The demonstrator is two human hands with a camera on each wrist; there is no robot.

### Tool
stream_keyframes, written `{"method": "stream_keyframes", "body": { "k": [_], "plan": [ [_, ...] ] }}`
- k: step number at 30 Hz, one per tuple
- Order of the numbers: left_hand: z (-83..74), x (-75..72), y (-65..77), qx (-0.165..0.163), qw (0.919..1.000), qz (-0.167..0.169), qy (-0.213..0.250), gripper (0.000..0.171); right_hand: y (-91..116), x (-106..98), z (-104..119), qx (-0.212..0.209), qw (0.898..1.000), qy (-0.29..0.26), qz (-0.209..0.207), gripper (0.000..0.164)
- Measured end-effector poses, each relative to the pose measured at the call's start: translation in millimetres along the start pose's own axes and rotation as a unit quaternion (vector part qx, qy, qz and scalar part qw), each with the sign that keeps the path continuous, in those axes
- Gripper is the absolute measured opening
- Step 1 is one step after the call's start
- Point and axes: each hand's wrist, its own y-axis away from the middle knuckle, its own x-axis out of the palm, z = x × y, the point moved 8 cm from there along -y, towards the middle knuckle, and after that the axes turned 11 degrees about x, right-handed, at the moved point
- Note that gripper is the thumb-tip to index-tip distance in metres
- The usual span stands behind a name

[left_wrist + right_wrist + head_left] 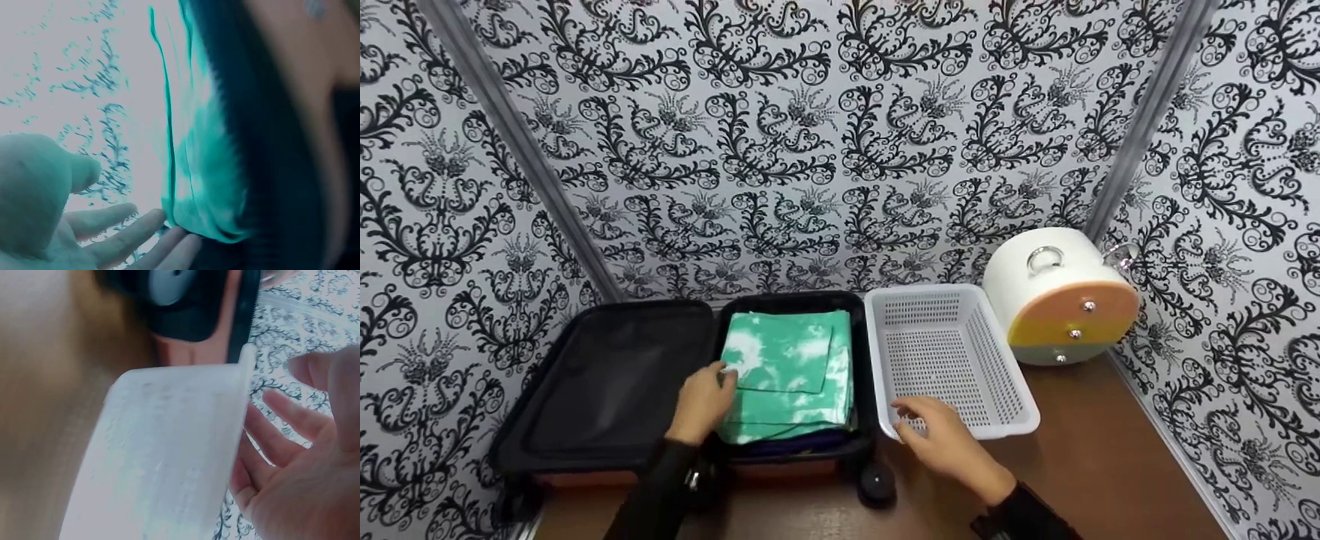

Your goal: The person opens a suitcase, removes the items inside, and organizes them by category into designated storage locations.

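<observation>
Folded green and white tie-dye cloth (784, 352) lies in the right half of an open suitcase (864, 360), over a dark folded cloth (791, 445). My left hand (703, 399) is at the cloth's left edge, near the suitcase hinge. In the left wrist view its fingers (129, 233) are loosely extended, with fingertips right at the cloth's edge, and nothing is gripped. Over the near rim of a white perforated plastic basket (1026, 424) hovers my right hand (941, 442). The right wrist view shows its fingers (275, 436) spread and relaxed beside the basket wall, holding nothing.
The suitcase's black other half (619, 382) lies flat at the left. A suitcase wheel (877, 484) juts toward the front. Behind the basket's right side stands a round white drawer box (1035, 262) with coloured drawers. Patterned walls (840, 150) enclose the brown table (1080, 457).
</observation>
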Motion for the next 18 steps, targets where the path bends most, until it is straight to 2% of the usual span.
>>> {"method": "stream_keyframes", "body": {
  "k": [3,5,6,8,10,11,12,13,15,18],
  "plan": [
    [15.5,18.1,-20.7,-0.007,0.9990,0.009,-0.042,0.053,-4.8,3.0,8.9,0.014,0.999,-0.030,0.015,0.029],
    [30.2,35.5,-33.5,0.011,0.9959,-0.005,-0.090,0.054,-8.9,6.9,13.6,0.032,0.998,-0.047,0.036,0.031],
    [31.4,39.1,-36.7,0.017,0.9940,-0.003,-0.108,0.054,-11.3,8.7,16.1,0.042,0.997,-0.056,0.043,0.032],
    [42.3,50.0,-45.8,0.015,0.9891,-0.003,-0.146,0.056,-17.2,11.5,20.9,0.062,0.994,-0.074,0.056,0.033],
    [40.7,50.7,-49.1,-0.001,0.9867,0.019,-0.162,0.059,-24.6,15.2,24.6,0.084,0.989,-0.100,0.070,0.035],
    [35.9,47.6,-48.7,-0.020,0.9865,0.043,-0.157,0.059,-28.5,17.8,26.0,0.099,0.985,-0.119,0.080,0.037],
    [30.1,43.0,-47.8,-0.035,0.9862,0.053,-0.153,0.058,-32.6,21.2,27.6,0.111,0.980,-0.137,0.091,0.040],
    [30.2,42.7,-48.7,-0.051,0.9854,0.061,-0.150,0.056,-36.6,24.8,28.7,0.125,0.975,-0.154,0.103,0.044],
    [19.7,34.8,-46.2,-0.067,0.9846,0.075,-0.143,0.049,-44.7,32.1,30.8,0.146,0.966,-0.176,0.123,0.054],
    [11.9,27.7,-44.2,-0.078,0.9849,0.081,-0.131,0.036,-54.1,43.2,31.5,0.173,0.956,-0.184,0.147,0.067]
  ]
}}
